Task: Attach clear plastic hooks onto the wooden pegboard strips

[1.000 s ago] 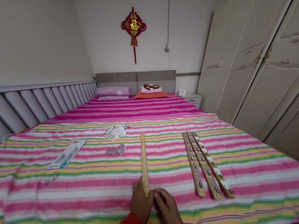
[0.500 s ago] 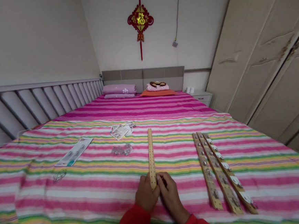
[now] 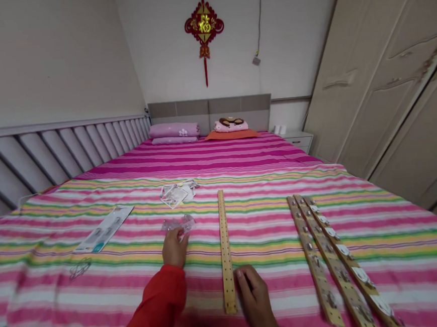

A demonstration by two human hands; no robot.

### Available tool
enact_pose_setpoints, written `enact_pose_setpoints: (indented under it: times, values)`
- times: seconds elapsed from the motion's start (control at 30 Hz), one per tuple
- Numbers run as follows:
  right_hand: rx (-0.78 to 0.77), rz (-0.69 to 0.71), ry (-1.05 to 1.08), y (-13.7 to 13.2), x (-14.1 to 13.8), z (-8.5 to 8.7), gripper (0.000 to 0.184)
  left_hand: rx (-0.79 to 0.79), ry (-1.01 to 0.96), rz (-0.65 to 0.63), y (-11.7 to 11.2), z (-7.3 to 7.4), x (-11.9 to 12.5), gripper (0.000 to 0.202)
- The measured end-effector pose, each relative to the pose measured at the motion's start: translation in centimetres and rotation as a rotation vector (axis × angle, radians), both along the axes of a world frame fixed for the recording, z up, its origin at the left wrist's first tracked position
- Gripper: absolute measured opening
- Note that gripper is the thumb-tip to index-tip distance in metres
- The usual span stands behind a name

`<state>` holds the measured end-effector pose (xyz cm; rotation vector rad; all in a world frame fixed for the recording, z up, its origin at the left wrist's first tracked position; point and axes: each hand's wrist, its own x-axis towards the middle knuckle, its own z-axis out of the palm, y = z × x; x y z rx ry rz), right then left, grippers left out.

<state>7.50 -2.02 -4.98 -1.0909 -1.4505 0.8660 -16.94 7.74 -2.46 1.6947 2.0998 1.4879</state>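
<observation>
While my left hand (image 3: 174, 249) is at the plastic packet (image 3: 188, 223), the perforated strip (image 3: 225, 248) lies flat

Since details are small, I cannot tell whether either hand grips anything. My right hand (image 3: 256, 295), half curled, is just beside the strip, which points toward the far edge of the bed (image 3: 265, 230).

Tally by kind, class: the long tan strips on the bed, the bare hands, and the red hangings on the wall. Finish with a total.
Long tan strips: 4
Hands, left hand and right hand: 2
Red wall hangings: 1
Total: 7
</observation>
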Motion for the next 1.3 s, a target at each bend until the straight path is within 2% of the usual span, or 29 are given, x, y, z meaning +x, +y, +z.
enact_pose_setpoints:
  times: [0.13,0.27,0.37,0.5,0.7,0.8,0.93,1.0,1.07,1.17,1.3]
  values:
    - [0.008,0.003,-0.001,0.0,0.0,0.1,0.027,-0.025,0.039,-0.002,0.5,-0.2,0.1,0.024]
    - [0.018,-0.006,0.021,-0.1,0.0,0.3,0.026,0.059,-0.048,-0.022,0.2,0.5,0.4,0.021]
    - [0.025,-0.016,0.031,0.0,0.0,0.4,0.026,0.055,-0.279,-0.065,-1.1,0.7,1.2,0.023]
    - [0.018,-0.021,0.032,-0.1,0.0,0.5,0.027,-0.073,-0.64,-0.148,-3.7,1.3,2.9,0.031]
    - [-0.045,0.006,0.104,0.2,0.2,0.8,0.027,-0.164,-0.858,-0.203,-7.4,2.9,5.1,0.036]
    - [-0.126,0.026,0.2,0.7,0.3,0.9,0.025,-0.211,-1.001,-0.239,-8.7,2.6,5.7,0.038]
    - [-0.191,0.005,0.306,0.8,-0.1,1.5,0.025,-0.252,-1.196,-0.182,-9.5,1.6,5.8,0.043]
    - [-0.19,0.017,0.314,0.4,-0.8,2.2,0.025,-0.246,-1.161,-0.166,-9.7,1.3,5.6,0.043]
    - [-0.178,0.057,0.309,0.0,-1.6,3.1,0.026,-0.211,-1.019,-0.176,-10.0,1.4,5.4,0.04]
    - [-0.193,0.121,0.343,-0.6,-2.6,4.5,0.027,-0.096,-0.655,-0.234,-10.6,2.1,5.3,0.029]
    - [-0.357,0.22,0.44,-0.9,-2.9,5.2,0.036,0.056,-0.189,-0.316,-11.6,3.1,5.8,0.019]
